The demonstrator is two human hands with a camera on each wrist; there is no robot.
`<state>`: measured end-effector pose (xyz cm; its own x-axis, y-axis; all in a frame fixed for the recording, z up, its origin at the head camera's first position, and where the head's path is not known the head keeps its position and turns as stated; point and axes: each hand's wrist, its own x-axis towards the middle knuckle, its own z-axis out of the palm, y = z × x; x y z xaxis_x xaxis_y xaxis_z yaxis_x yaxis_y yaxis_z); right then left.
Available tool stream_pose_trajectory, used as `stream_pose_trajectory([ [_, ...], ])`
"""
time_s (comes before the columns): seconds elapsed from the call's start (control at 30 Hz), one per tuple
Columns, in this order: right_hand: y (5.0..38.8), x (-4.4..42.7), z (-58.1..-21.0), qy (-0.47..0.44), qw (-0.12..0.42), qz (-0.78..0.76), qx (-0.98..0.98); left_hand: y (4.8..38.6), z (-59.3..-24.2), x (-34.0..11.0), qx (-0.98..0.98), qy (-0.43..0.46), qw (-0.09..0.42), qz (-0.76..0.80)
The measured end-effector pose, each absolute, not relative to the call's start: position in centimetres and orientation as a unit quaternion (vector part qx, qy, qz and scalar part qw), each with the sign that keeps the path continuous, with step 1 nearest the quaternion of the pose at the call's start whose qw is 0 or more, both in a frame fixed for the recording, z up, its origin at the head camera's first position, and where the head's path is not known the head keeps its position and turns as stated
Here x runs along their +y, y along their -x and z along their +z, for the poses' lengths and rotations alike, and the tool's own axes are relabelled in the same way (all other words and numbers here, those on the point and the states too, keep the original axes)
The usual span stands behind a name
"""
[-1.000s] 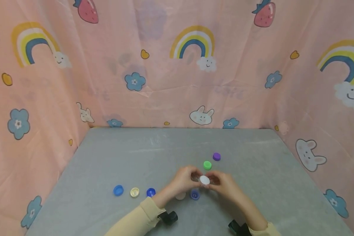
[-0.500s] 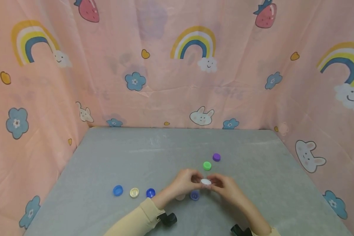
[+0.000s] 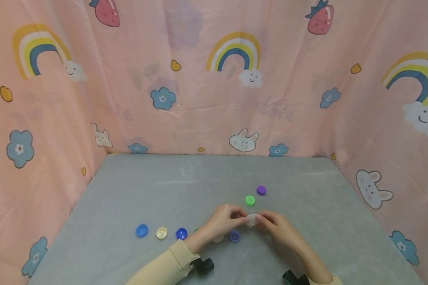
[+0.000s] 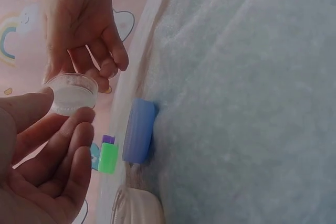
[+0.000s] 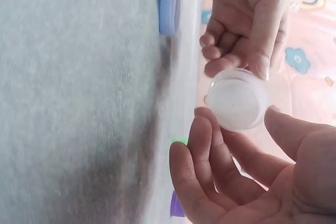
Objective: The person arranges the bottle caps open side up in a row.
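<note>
A clear plastic bottle cap (image 3: 251, 220) with a ribbed side is held above the table between both hands. My left hand (image 3: 226, 218) pinches its left edge between thumb and fingers. From the other side, my right hand (image 3: 279, 229) pinches its right edge. In the left wrist view the cap (image 4: 73, 95) shows its fine ribs and a whitish, see-through body. The right wrist view gives its round face, the cap (image 5: 237, 100) lying between the two thumbs. Just below the hands lies a periwinkle cap (image 3: 235, 236), and a beige cap (image 3: 218, 238) is partly hidden by my left wrist.
Beyond the hands are a green cap (image 3: 250, 201) and a purple cap (image 3: 261, 190). To the left lie a light blue cap (image 3: 142, 230), a pale yellow cap (image 3: 161, 233) and a dark blue cap (image 3: 181, 234). A green edge peeks out behind my left forearm.
The clear cap has tilted, so its flat white face has turned away and its side shows. Both hands have shifted slightly to the right with it. The caps on the table stay put.
</note>
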<state>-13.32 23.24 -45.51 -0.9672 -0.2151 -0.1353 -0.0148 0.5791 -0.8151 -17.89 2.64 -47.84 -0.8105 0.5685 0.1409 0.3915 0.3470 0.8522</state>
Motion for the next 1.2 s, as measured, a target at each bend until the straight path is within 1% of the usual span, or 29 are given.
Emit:
stream_pose_trajectory([
  [0.27, 13.7, 23.5, -45.4, 0.052, 0.137, -0.45, 0.881, 17.8, -47.8, 3.2, 0.812, -0.303, 0.07, 0.494],
  [0.43, 13.7, 23.5, -45.2, 0.048, 0.141, -0.46, 0.875, 17.5, -47.5, 3.4, 0.813, -0.317, 0.051, 0.485],
  [0.73, 13.7, 23.6, -45.3, 0.063, 0.148, -0.484, 0.86, 17.4, -47.3, 3.7, 0.84, -0.358, 0.006, 0.408],
  [0.97, 13.6, 23.7, -45.4, 0.07, 0.143, -0.496, 0.853, 17.4, -47.4, 3.9, 0.848, -0.365, 0.0, 0.385],
  [1.2, 13.2, 23.8, -45.0, 0.074, 0.156, -0.532, 0.829, 17.3, -47.6, 3.9, 0.847, -0.349, 0.005, 0.4],
])
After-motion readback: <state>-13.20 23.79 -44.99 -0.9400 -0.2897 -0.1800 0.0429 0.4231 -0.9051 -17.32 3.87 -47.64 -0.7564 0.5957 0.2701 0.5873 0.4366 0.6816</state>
